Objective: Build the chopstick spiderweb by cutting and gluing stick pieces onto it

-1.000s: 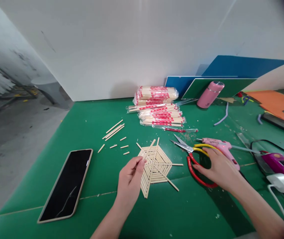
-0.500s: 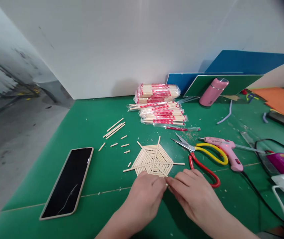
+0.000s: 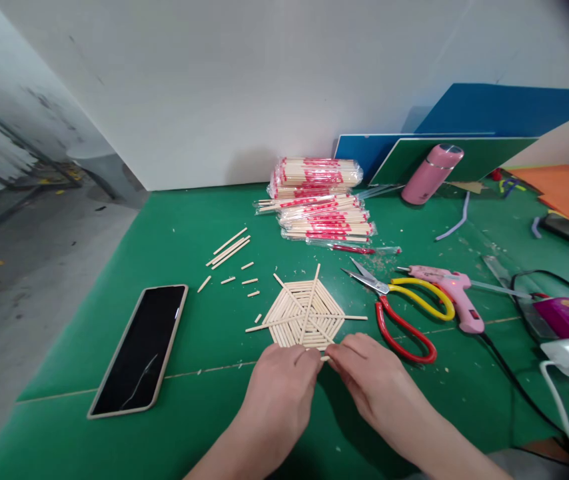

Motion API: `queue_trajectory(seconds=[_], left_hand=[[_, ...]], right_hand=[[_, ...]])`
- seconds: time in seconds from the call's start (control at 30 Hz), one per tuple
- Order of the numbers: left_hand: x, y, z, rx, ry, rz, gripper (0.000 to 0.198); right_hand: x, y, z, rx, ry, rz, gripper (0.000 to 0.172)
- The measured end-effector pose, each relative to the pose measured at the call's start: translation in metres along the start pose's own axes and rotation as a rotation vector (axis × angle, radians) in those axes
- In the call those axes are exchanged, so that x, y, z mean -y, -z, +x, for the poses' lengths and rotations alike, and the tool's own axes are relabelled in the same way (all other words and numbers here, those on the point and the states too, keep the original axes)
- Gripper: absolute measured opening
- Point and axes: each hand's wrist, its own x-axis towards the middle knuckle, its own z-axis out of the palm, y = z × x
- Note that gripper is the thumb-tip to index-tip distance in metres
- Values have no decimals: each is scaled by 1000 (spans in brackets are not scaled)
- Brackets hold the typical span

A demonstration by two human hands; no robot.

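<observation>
1. Holding a thin wooden stick (image 3: 325, 359) between left hand (image 3: 283, 383) and right hand (image 3: 372, 370), almost meeting; showing only a small piece of it in the narrow gap.
2. Pinching it with the fingertips of the right hand; curling the left hand around it, with left fingertips mostly hidden underneath.
3. Can see the hexagonal web of wooden sticks (image 3: 308, 315) just beyond the hands, flat on the green tabletop (image 3: 189, 223), with long spokes reaching past its outer edge and with its near side partly covered by the hands. Cannot tell if touching the held stick.
4. Can find the scissors (image 3: 383, 289) beyond the right hand and to its right, with red and yellow handles, and with blades slightly apart.
5. Can notice the pink glue gun (image 3: 464, 300) farther to the right, just beside the yellow handle, and then the purple power strip (image 3: 562, 313).
6. Can see loose wooden sticks (image 3: 231, 253) and short cut pieces (image 3: 228, 280) beyond the left hand, toward its left; also the smartphone (image 3: 137, 350) well to the left of this hand, with dark screen.
7. Can see plastic-wrapped chopsticks (image 3: 322, 213) piled far beyond both hands, behind the web, and the pink bottle (image 3: 432, 175) to the right of them, in front of a green board (image 3: 482, 157).
</observation>
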Motion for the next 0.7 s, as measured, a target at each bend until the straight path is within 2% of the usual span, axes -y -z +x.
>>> queue_trajectory(seconds=[0.47, 0.7], left_hand=[[-3, -5, -1, -3, 78, 1, 26], [-4, -9, 0, -74, 79, 18, 25]], right_hand=[[3, -4, 0, -15, -54, -4, 24], [3, -8, 1, -51, -70, 2, 23]])
